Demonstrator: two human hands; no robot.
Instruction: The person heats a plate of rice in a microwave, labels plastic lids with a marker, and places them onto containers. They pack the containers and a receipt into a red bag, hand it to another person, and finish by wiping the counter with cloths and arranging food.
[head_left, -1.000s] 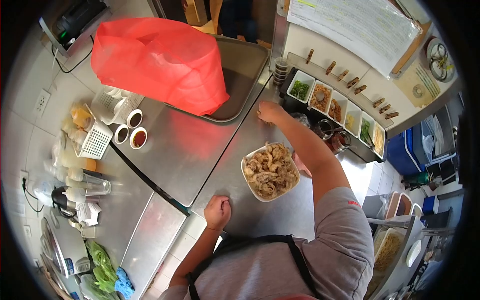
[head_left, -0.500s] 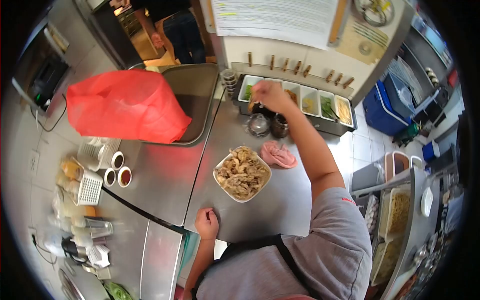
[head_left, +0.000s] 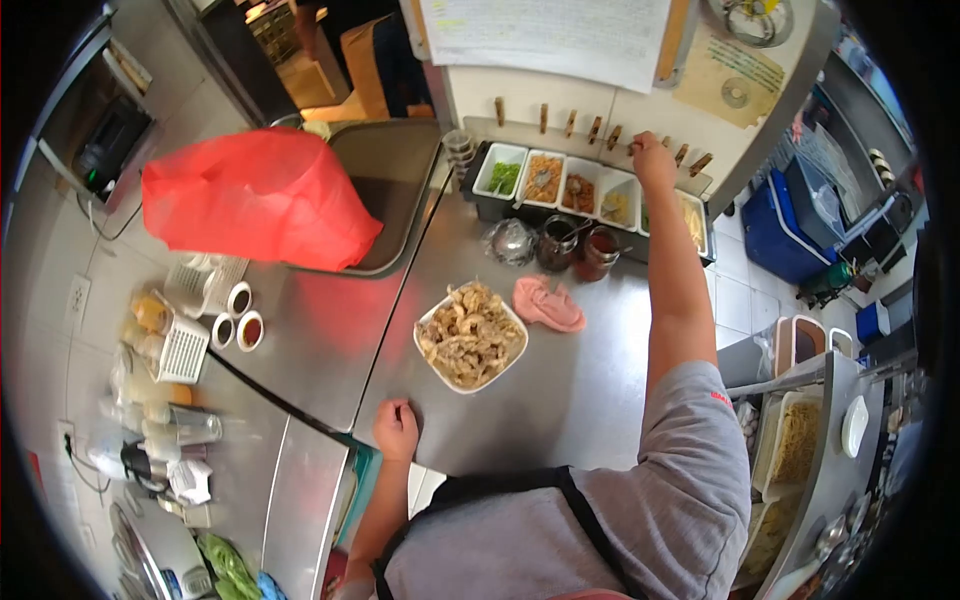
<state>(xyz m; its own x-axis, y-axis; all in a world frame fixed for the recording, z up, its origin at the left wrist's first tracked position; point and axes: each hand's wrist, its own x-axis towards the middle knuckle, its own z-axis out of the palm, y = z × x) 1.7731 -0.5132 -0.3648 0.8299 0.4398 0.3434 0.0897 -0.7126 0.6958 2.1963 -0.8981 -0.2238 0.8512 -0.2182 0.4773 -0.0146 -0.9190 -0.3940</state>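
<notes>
A white square plate [head_left: 433, 357] heaped with fried pieces sits in the middle of the steel counter [head_left: 560, 390]. My left hand [head_left: 396, 430] rests as a fist on the counter's near edge, holding nothing. My right hand [head_left: 653, 157] reaches far over the row of white topping bins [head_left: 585, 193], up by the wooden clips [head_left: 691, 161] on the wall rail. Its fingers are curled; whether it grips anything is unclear. A pink cloth [head_left: 547, 304] lies just right of the plate.
A red plastic bag [head_left: 255, 200] lies over a metal tray [head_left: 392, 180]. Three small sauce cups [head_left: 238, 320] and white baskets [head_left: 185, 345] stand left. Jars [head_left: 578, 248] stand before the bins. A paper sheet [head_left: 550, 40] hangs above. A blue cooler [head_left: 775, 225] sits right.
My right hand has moved from the left end of the topping bins to the right end, up by the wall clips. My left fist has stayed put on the counter edge.
</notes>
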